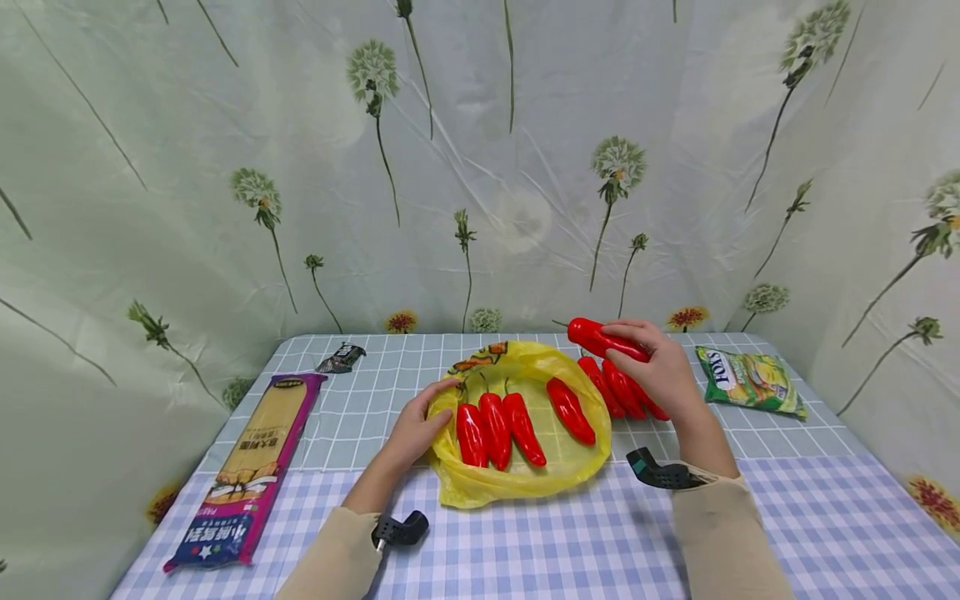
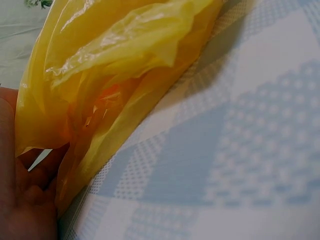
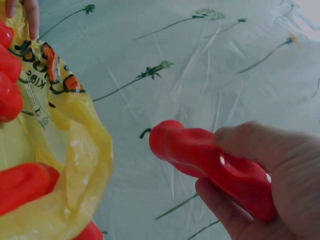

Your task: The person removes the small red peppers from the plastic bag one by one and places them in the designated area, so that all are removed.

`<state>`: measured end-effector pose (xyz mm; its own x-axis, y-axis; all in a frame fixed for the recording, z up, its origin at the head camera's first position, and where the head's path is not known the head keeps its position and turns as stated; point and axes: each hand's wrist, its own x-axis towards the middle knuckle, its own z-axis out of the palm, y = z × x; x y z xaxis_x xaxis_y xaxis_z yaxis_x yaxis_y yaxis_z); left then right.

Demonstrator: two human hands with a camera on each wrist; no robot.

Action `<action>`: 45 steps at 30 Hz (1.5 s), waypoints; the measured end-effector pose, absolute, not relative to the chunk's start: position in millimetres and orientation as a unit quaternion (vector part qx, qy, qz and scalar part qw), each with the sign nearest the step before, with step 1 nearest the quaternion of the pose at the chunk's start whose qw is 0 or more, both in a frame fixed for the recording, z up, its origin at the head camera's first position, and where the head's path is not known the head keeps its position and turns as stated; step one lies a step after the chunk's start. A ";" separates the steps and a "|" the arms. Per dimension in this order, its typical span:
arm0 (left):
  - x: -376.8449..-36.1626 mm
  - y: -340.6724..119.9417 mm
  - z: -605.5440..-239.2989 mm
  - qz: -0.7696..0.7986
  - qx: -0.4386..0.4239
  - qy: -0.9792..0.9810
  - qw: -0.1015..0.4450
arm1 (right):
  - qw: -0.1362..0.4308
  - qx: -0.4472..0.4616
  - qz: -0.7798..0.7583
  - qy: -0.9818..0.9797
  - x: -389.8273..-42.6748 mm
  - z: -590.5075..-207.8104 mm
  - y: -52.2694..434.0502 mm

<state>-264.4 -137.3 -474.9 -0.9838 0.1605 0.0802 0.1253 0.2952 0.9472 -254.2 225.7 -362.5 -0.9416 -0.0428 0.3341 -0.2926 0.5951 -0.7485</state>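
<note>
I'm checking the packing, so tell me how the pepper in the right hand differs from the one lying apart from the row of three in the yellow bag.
The held pepper is raised in the right hand, while the bagged pepper lies in the yellow bag, untouched. The held pepper shows its stem; the bagged pepper's stem isn't visible. Both are red, glossy and long.
</note>
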 end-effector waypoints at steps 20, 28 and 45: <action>-261.9 -136.1 -473.9 0.590 0.092 0.802 0.011 | 0.158 -0.034 0.445 -0.881 -259.0 -375.2 251.9; -263.9 -136.8 -475.5 0.582 0.088 0.809 0.014 | 0.156 -0.102 0.465 -0.866 -262.7 -385.0 264.8; -265.1 -136.4 -475.5 0.591 0.090 0.801 0.010 | 0.161 -0.175 0.447 -0.862 -273.0 -412.4 282.6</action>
<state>-265.1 -136.4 -475.5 -0.9835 0.1563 0.0911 0.1332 0.2845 0.9494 -273.0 282.6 -412.4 -0.8868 0.4460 0.1209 0.1580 0.5385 -0.8277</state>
